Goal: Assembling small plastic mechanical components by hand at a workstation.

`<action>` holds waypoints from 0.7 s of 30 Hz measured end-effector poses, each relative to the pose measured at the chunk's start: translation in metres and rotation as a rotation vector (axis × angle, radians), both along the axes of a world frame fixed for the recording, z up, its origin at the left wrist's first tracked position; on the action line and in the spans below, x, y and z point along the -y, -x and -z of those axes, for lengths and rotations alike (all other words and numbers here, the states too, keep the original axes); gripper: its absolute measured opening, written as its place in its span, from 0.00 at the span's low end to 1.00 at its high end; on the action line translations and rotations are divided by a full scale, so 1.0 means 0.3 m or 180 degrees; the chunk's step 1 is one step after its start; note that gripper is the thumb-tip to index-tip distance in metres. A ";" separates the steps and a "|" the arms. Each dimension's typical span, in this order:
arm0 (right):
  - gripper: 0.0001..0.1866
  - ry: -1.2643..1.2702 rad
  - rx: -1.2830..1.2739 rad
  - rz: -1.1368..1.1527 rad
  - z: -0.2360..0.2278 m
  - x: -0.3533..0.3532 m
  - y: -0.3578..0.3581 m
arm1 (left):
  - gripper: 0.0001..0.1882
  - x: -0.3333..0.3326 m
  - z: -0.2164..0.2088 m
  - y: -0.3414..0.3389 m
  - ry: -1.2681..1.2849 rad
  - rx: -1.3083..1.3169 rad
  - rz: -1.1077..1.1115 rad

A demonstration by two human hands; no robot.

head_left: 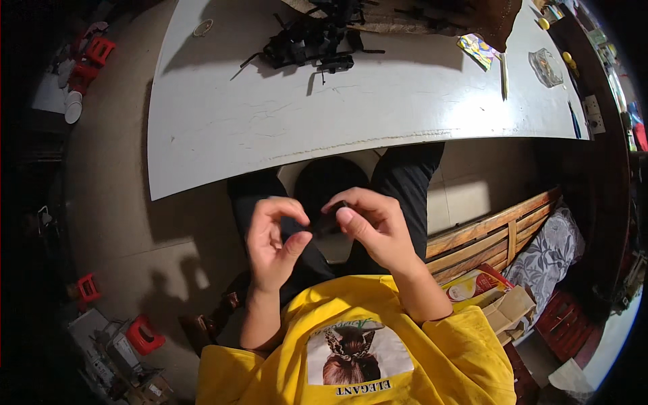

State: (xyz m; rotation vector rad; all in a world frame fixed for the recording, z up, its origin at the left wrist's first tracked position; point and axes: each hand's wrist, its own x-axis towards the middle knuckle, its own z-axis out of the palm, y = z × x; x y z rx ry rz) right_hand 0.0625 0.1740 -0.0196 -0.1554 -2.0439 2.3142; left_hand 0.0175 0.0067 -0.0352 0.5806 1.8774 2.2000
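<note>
Fingers of both hands close on one small black part (pixel 329 221), held over the lap: the left hand (pixel 273 243) pinches its near end between thumb and bent forefinger, the right hand (pixel 374 228) clamps its far end from above. It looks like a fitting or pressing step; the part is too small to tell its shape. Any next move would call for a steady pinch on both ends, judged from how little of it shows. Beyond the grip lies a white table (pixel 270 128) with a heap of black pieces (pixel 310 42). To the right of it stands a wooden bench (pixel 493 236). Nothing crowds the hands.
</note>
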 end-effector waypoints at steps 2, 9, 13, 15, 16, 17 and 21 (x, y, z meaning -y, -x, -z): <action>0.11 0.0711 0.0357 -0.0392 0.004 0.003 -0.007 | 0.17 0.000 0.003 0.000 -0.0540 0.0532 0.0372; 0.10 -0.0659 -0.0940 -0.0473 -0.012 -0.020 0.014 | 0.15 0.001 -0.009 0.029 -0.1081 0.1738 0.1226; 0.09 -0.0880 -0.1358 -0.0542 -0.010 -0.002 0.009 | 0.15 -0.014 -0.014 0.006 -0.0407 0.1476 0.1061; 0.09 -0.1403 -0.1391 -0.0231 -0.005 0.004 0.005 | 0.13 -0.018 0.025 -0.006 -0.0352 0.0913 0.1031; 0.11 -0.1424 -0.1368 -0.0134 -0.008 0.008 0.005 | 0.12 -0.035 0.012 -0.023 -0.0454 0.0993 0.0691; 0.11 -0.1426 -0.1361 -0.0134 -0.005 0.015 0.000 | 0.13 -0.047 0.007 -0.036 -0.0554 0.1073 0.0347; 0.12 -0.1849 -0.1295 0.0417 0.007 0.053 -0.015 | 0.14 -0.057 0.004 -0.039 -0.0452 0.0767 0.0118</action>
